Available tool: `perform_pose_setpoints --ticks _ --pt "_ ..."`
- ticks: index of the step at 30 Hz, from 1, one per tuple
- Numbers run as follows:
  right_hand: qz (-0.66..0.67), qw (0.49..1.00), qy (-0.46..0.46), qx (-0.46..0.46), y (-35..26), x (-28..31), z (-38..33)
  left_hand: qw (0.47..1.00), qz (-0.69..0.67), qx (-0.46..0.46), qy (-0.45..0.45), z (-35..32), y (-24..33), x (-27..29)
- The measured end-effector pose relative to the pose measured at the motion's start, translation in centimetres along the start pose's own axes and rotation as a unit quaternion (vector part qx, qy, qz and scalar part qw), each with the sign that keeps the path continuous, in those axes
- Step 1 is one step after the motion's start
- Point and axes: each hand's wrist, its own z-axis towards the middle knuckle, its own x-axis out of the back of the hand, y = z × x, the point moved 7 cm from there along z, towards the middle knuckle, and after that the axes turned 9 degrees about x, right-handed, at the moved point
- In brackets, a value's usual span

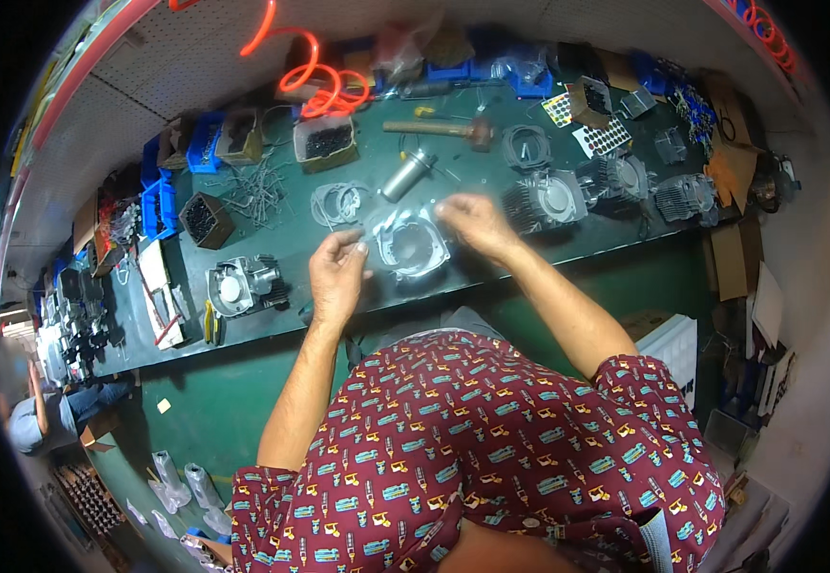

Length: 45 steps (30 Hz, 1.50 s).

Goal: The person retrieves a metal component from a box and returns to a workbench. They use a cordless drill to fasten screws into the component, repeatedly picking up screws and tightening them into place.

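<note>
My left hand [336, 274] is just left of a square silvery metal housing [413, 271] with a round opening, lying on the green bench near its front edge. Its fingers are curled together, and whatever they may hold is too small to make out. On the other side, my right hand [475, 223] reaches to the housing's upper right corner, thumb and fingertips pinched; something tiny may be between them. Behind the housing lies a metal cylinder [405, 178]. A coil of grey cable [339, 202] rests behind my left hand.
Finned motor housings [556, 197] stand at the right, another [243, 286] at the left. A mallet [439, 129], open boxes of small dark parts [327, 143] and blue bins [159, 208] fill the back and left. An orange coiled hose [324, 84] hangs above. Another person [38, 411] is at far left.
</note>
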Motion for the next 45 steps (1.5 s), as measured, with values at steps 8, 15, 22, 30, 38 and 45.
perform_pose_setpoints --ticks 8,15,22,30,38,45 --pt "0.041 0.99 0.106 -0.079 7.1 2.7 -3.7 0.981 0.193 -0.03 0.024 1.9 -2.6 -2.6" --pt "0.294 0.939 0.104 -0.147 9.7 0.4 -5.3 0.975 0.211 -0.064 0.021 2.2 -2.5 -3.5" --pt "0.325 0.924 0.117 -0.165 13.9 1.3 -4.6 0.903 0.413 -0.106 0.052 1.4 0.2 -4.0" --pt "0.245 0.941 0.164 -0.169 18.5 2.9 -1.6 0.929 0.31 -0.165 0.116 0.4 -0.3 -1.2" --pt "0.192 0.941 0.235 -0.148 20.1 4.7 1.3 0.865 0.488 0.004 0.113 0.7 -12.1 5.8" --pt "0.125 0.952 0.239 -0.142 19.5 4.4 1.3 0.783 0.611 0.054 0.105 2.9 -18.0 5.7"
